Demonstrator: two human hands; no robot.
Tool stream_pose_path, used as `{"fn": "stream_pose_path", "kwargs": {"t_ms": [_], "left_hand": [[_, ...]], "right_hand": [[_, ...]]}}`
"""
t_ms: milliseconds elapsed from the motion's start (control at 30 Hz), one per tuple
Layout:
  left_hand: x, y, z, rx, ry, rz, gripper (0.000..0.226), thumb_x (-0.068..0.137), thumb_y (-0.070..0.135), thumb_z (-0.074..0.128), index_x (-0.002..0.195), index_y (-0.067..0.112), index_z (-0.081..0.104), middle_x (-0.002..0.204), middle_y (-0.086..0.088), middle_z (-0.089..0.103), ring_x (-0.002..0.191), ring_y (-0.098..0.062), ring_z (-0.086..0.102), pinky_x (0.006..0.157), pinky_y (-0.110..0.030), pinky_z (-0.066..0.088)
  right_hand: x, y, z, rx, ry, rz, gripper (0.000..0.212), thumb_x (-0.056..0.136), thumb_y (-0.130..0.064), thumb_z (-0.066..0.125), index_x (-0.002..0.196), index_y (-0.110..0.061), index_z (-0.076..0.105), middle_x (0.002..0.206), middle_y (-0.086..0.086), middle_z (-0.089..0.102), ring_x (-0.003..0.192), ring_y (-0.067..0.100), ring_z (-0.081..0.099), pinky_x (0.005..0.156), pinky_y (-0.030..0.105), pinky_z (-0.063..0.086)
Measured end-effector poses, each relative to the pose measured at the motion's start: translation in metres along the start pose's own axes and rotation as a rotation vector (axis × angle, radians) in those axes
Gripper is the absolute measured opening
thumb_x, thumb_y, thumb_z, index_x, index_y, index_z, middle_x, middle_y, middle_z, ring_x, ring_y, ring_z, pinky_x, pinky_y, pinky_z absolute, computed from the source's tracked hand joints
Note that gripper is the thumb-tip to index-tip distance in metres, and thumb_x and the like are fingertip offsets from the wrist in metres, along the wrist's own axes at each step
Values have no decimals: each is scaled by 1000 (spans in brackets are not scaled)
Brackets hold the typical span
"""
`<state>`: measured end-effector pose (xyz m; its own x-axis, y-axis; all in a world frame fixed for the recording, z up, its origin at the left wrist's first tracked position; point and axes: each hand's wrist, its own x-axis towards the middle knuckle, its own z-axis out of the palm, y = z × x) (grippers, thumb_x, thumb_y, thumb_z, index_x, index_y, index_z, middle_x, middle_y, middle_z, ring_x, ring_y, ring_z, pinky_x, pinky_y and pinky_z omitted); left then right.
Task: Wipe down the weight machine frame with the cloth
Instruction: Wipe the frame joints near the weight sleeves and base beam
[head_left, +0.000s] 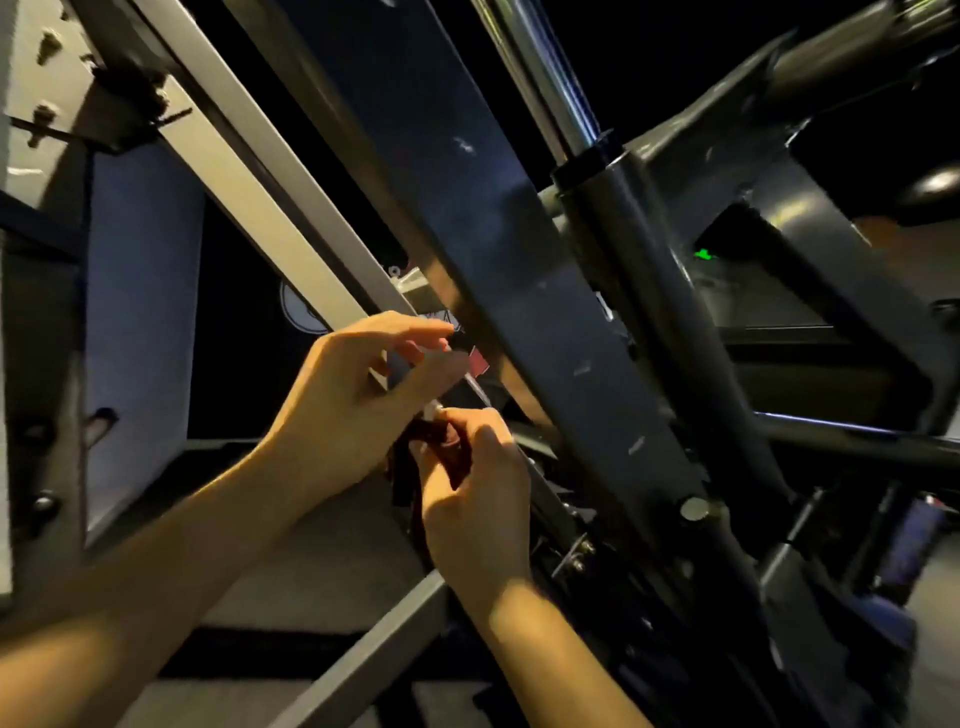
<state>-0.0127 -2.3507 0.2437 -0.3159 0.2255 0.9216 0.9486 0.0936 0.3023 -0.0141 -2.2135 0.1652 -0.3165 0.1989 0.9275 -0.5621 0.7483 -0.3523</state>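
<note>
**A:** Head view: where do we find the cloth (405, 470)?

**B:** We see it, dark and bunched, in the right grip (475, 493), whose fingers curl round it, just beside the slanted frame beam (545, 301).

**A:** And the left grip (358, 400)?

**B:** Its thumb and forefinger pinch a thin pale piece (477, 387) above the cloth; we cannot identify it.
</note>
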Motion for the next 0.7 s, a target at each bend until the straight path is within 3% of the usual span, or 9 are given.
{"fn": "stream_pose_path", "kwargs": {"t_ms": [100, 200, 300, 367, 533, 633, 700], "left_hand": [[-10, 26, 18, -73, 38, -126, 31, 90, 59, 66, 101, 32, 77, 91, 13, 75, 91, -9, 72, 78, -27, 56], [-22, 46, 40, -176, 26, -296, 24, 93, 44, 67, 96, 22, 77, 84, 7, 75, 81, -8, 72, 65, -15, 53], [-25, 55, 58, -225, 71, -401, 30, 92, 47, 68, 99, 19, 76, 88, 3, 76, 86, -13, 73, 78, -30, 59], [-22, 59, 68, -231, 147, -451, 35, 90, 51, 70, 101, 18, 76, 94, 0, 76, 92, -16, 72, 86, -36, 58], [-19, 70, 82, -265, 264, -535, 35, 90, 48, 70, 103, 16, 74, 100, -5, 75, 92, -15, 70, 78, -25, 50], [-18, 77, 85, -246, 306, -569, 30, 93, 45, 67, 107, 20, 72, 99, 4, 72, 94, -9, 64, 73, -19, 43], [-17, 81, 87, -244, 323, -586, 28, 94, 44, 67, 107, 19, 72, 97, 4, 72, 92, -9, 64, 73, -21, 44]], "right_hand": [[-11, -17, -34, 39, 19, -91, 17, 97, -20, 68, 114, -14, 67, 105, 2, 69, 96, 13, 68, 81, 34, 59], [-16, -24, -71, 100, 68, -218, 22, 95, -13, 67, 116, -6, 67, 107, 4, 68, 100, 14, 67, 83, 33, 58], [-11, -19, -110, 46, 121, -256, 22, 94, -15, 71, 115, -9, 66, 109, 2, 70, 103, 6, 65, 90, 21, 55], [-1, -8, -137, 1, 149, -236, 26, 94, -18, 73, 117, -10, 66, 110, -1, 70, 105, 3, 63, 93, 18, 53], [26, 19, -179, -152, 97, -140, 25, 88, -29, 74, 111, -21, 66, 107, -12, 55, 101, 10, 57, 89, 39, 55], [18, 26, -192, -258, 24, -70, 29, 86, -39, 68, 111, -25, 65, 104, -9, 50, 94, 11, 55, 81, 36, 56], [12, 28, -198, -287, -47, -36, 30, 88, -34, 70, 117, -25, 64, 107, -9, 52, 94, 8, 56, 82, 30, 58]]}}
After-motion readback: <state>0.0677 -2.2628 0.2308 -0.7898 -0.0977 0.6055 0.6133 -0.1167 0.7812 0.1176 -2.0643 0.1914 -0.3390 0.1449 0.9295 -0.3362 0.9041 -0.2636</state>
